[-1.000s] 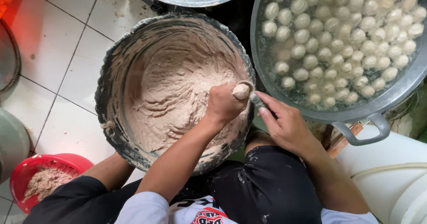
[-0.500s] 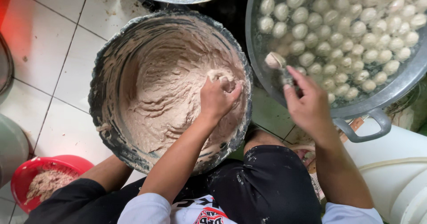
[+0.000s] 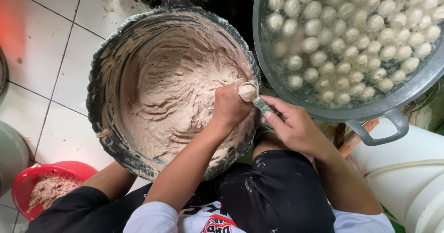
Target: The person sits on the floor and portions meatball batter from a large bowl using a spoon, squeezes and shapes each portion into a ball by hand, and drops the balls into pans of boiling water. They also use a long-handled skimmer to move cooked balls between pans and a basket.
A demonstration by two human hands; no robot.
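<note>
White floor tiles (image 3: pixel 37 34) with dark grout run down the left side, seen from straight above. The big basin (image 3: pixel 99 89) sits mid-scene, its walls smeared with pale brown paste (image 3: pixel 171 99), the rim caked and dark. To the right and farther off, a metal pot (image 3: pixel 407 92) holds water full of pale balls (image 3: pixel 351 34); its handle (image 3: pixel 386 129) juts toward the near right. The rims of basin and pot stand just beside each other, with only a narrow dark gap between them. Near left, a red bowl (image 3: pixel 27 180) holds crumbly mix. A white bucket (image 3: pixel 407 177) fills the near right corner.

The left hand (image 3: pixel 231 106) reaches in from the near side, forearm slanting up across the basin, fist clenched at the right rim with a small ball (image 3: pixel 248 92) squeezed out on top. The right hand (image 3: pixel 293 126) lies just right of it, fingers closed on a spoon (image 3: pixel 262 104) whose tip touches the ball. Both hands crowd the basin's right edge, under the pot's near wall.
</note>
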